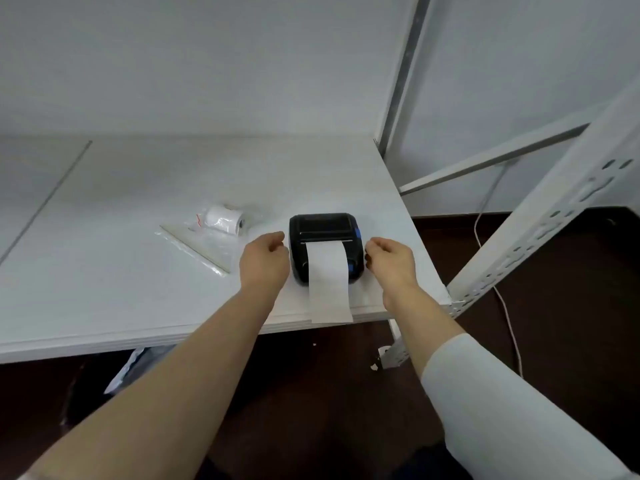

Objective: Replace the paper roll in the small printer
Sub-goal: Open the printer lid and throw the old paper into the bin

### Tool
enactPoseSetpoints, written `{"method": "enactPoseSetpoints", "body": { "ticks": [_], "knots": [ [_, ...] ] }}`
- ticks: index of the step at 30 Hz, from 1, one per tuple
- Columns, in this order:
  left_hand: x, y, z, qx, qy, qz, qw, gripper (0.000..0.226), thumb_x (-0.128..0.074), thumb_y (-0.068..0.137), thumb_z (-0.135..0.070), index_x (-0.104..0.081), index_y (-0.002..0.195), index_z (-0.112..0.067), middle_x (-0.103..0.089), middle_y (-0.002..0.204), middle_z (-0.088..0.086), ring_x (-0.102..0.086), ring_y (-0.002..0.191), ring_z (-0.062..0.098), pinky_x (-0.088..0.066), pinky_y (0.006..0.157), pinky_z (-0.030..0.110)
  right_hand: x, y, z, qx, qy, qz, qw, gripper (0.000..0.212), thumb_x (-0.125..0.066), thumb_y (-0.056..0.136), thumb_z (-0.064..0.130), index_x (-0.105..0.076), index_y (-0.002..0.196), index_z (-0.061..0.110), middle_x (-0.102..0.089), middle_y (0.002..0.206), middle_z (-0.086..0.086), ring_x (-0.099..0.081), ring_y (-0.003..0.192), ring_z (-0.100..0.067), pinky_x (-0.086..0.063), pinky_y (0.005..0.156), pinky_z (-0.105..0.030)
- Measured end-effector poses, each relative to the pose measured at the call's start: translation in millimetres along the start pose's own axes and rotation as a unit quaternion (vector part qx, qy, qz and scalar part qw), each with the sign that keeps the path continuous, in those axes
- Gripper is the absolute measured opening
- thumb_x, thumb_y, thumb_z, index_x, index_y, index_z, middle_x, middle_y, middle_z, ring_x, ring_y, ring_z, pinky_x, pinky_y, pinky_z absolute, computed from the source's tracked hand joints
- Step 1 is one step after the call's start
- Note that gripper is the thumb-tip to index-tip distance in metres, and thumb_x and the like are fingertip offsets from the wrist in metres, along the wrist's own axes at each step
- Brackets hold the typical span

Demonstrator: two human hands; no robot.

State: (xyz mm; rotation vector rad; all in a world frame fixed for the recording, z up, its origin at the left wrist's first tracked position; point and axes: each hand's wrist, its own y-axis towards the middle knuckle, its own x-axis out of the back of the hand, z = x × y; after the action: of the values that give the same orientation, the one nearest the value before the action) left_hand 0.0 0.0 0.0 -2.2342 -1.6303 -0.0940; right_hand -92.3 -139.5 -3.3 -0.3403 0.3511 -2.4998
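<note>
Hands [265, 259] [389, 259] flanking printer [325, 237]; roll [225, 220] left.

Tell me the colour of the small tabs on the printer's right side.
Blue, on an otherwise black printer; the head view shows the blue tabs clearly.

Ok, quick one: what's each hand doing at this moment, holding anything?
Left hand: loosely curled, holding nothing, beside the printer.
Right hand: loosely curled, holding nothing, at the printer's other side.

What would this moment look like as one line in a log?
printer: shut, paper strip out | left hand, right hand: beside it, empty | bagged paper roll: untouched
</note>
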Motion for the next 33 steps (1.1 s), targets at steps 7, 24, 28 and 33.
{"method": "enactPoseSetpoints", "body": {
  "ticks": [7, 24, 28, 33],
  "knots": [
    [-11.0, 6.4, 13.6, -0.059, -0.021, 0.009, 0.998, 0.029, -0.047, 0.092, -0.02, -0.055, 0.067, -0.008, -0.041, 0.063, 0.0, -0.034, 0.064, 0.017, -0.031, 0.065, 0.024, -5.6, 14.7, 2.4, -0.045, 0.059, 0.028, 0.997, 0.025, -0.054, 0.091, 0.015, -0.063, 0.067, 0.016, -0.064, 0.081, -0.006, -0.059, 0.093, -0.025, -0.049, 0.096, -0.038],
    [-16.4, 6.4, 16.5, -0.098, -0.01, 0.046, 0.994, 0.027, -0.044, 0.095, -0.024, -0.057, 0.075, -0.035, -0.061, 0.088, 0.006, -0.05, 0.082, 0.018, -0.04, 0.078, 0.03, -9.6, 28.6, 8.6, -0.081, 0.059, 0.05, 0.994, 0.022, -0.061, 0.086, 0.017, -0.062, 0.065, 0.009, -0.066, 0.086, -0.013, -0.064, 0.103, -0.035, -0.047, 0.101, -0.047],
    [-14.1, 4.2, 12.8, -0.076, -0.033, 0.056, 0.995, 0.029, -0.043, 0.095, -0.019, -0.064, 0.081, -0.033, -0.058, 0.081, -0.003, -0.05, 0.085, 0.016, -0.04, 0.074, 0.024, -10.3, 28.3, 11.1, -0.092, 0.068, 0.044, 0.992, 0.017, -0.063, 0.084, 0.016, -0.062, 0.069, 0.008, -0.069, 0.106, -0.023, -0.064, 0.104, -0.034, -0.048, 0.099, -0.047],
    [-14.6, 6.3, 11.3, -0.075, -0.016, 0.06, 0.995, 0.027, -0.042, 0.096, -0.017, -0.066, 0.107, -0.013, -0.062, 0.089, 0.005, -0.051, 0.083, 0.017, -0.04, 0.076, 0.025, -10.6, 30.1, 12.2, -0.1, 0.072, 0.041, 0.992, 0.012, -0.065, 0.083, 0.016, -0.063, 0.074, 0.009, -0.069, 0.105, -0.019, -0.063, 0.106, -0.035, -0.05, 0.097, -0.046]
  ]
}}
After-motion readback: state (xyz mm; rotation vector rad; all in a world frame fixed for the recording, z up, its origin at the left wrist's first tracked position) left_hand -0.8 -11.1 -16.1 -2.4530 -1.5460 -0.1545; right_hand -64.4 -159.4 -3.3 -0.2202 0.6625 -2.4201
